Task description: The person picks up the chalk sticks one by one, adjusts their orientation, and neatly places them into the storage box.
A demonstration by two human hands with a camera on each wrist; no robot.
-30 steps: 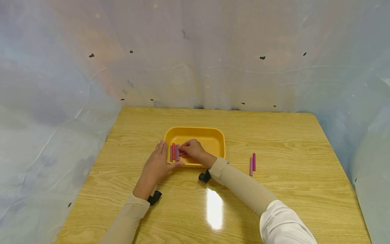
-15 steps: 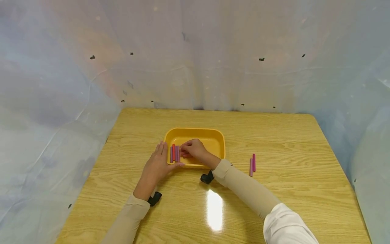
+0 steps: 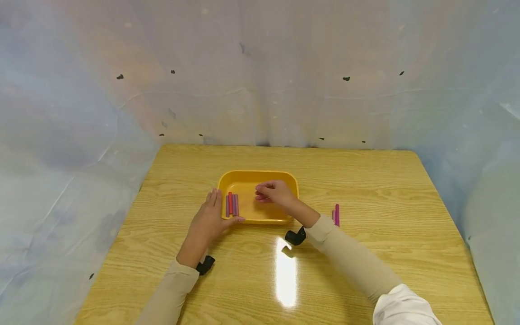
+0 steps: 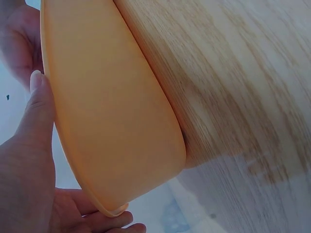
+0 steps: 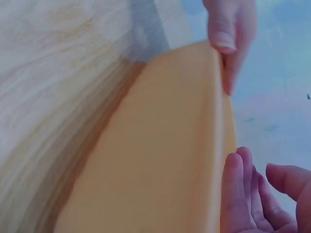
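A yellow tray (image 3: pixel 260 221) sits on the table, seen from above in the head view. Several crayon-like sticks (image 3: pixel 230 204), purple and red, lie side by side at its left end. My left hand (image 3: pixel 208 221) holds that end, thumb along the near rim and fingers at the left side. In the left wrist view the thumb (image 4: pixel 36 104) lies along the rim of the tray (image 4: pixel 116 107). My right hand (image 3: pixel 277 193) is over the tray's right half with nothing in it. In the right wrist view its thumb (image 5: pixel 286 179) stands apart from the fingers.
Right of the tray, a magenta stick (image 3: pixel 337 214) and a pink one lie together on the wood-grain table (image 3: pixel 386 189), partly overlapped by the right sleeve. A pale patterned sheet (image 3: pixel 260 90) hangs behind the table and along its sides.
My right hand has moved right and slightly away from the row of sticks, leaving them in the tray. The left hand stays on the tray's left end.
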